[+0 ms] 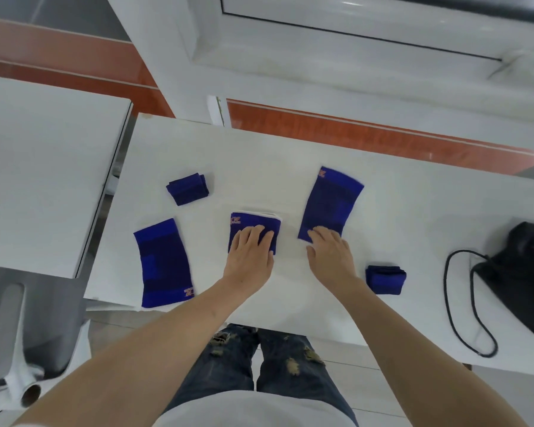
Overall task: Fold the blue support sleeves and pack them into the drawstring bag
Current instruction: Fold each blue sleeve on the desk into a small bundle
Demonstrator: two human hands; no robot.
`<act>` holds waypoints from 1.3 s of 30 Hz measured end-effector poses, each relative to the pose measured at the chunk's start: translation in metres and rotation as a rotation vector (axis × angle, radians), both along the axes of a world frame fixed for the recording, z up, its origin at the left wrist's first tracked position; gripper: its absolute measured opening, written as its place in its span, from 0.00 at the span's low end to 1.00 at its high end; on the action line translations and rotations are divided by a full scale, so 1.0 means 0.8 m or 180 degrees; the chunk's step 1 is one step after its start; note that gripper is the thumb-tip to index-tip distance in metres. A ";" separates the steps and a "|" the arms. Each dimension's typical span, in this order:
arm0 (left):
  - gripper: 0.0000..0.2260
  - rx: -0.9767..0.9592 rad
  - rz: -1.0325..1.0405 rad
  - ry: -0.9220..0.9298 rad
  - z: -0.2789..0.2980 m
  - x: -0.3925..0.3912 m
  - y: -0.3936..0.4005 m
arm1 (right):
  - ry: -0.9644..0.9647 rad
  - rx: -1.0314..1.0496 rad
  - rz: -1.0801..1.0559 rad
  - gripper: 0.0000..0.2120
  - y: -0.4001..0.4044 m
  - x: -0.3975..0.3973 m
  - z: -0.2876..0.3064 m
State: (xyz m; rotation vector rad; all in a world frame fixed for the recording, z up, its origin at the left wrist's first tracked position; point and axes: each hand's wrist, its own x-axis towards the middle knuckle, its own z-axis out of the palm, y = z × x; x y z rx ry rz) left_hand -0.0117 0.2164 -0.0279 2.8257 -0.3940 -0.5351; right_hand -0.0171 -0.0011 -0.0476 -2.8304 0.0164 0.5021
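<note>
Hands flat, left [251, 251] pressing the half-folded sleeve [255, 224], right [329, 254] on the flat one [330, 203]: lift carelessly and your fold could spring open.

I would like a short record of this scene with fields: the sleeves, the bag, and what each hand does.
flat sleeves: two, one far left, one right of centre
half-folded sleeve: centre
small folded bundles: two, rear left, near right
drawstring bag: black, far right, cord loose on the table
left hand: flat on the half-folded sleeve
right hand: fingertips on the near edge of the right flat sleeve
</note>
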 end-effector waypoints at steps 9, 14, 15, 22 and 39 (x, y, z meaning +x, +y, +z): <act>0.20 0.0035 -0.0043 -0.0059 0.005 -0.019 -0.047 | -0.0218 0.0085 -0.0432 0.16 -0.037 0.004 0.005; 0.20 0.0097 0.0123 -0.0016 0.009 -0.033 -0.051 | 0.0333 0.0040 -0.0898 0.30 -0.053 0.025 0.004; 0.20 0.0118 0.0155 -0.0012 0.010 -0.035 -0.051 | 0.0407 0.0196 -0.0978 0.31 -0.053 0.025 0.003; 0.22 0.0114 0.0446 0.0076 0.015 -0.044 -0.043 | 0.0476 0.1182 -0.1283 0.28 -0.048 0.028 0.013; 0.20 -0.0089 0.1047 0.0290 0.028 -0.057 0.111 | -0.0622 0.1967 -0.0935 0.19 0.046 0.007 0.118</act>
